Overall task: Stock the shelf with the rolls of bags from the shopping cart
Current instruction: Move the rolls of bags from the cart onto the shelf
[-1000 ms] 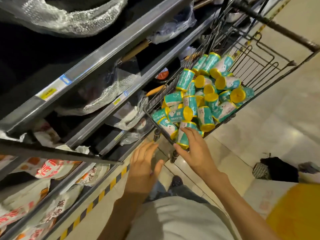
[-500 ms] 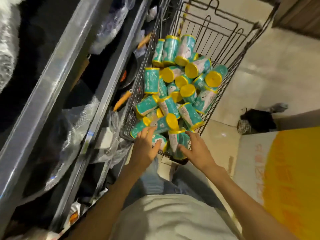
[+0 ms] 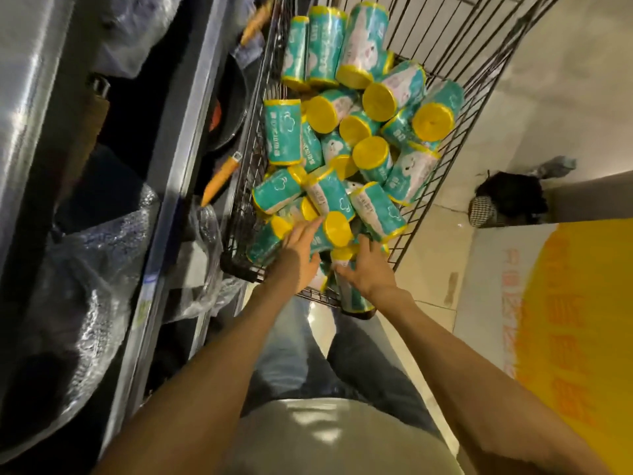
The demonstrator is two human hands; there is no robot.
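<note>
A shop aisle, seen from above: a black wire shopping cart (image 3: 448,108) heaped with identical teal-and-yellow rolls of bags (image 3: 346,138), drawn up just beside tiered metal shelving (image 3: 178,186). Small price labels (image 3: 148,280) fixed along the shelf edge. Plastic-wrapped goods (image 3: 102,296) and pans with orange handles (image 3: 219,178) crowded on the shelf levels. Pale tiled floor (image 3: 428,255) underfoot, with a large yellow floor graphic (image 3: 582,337) to the right.
</note>
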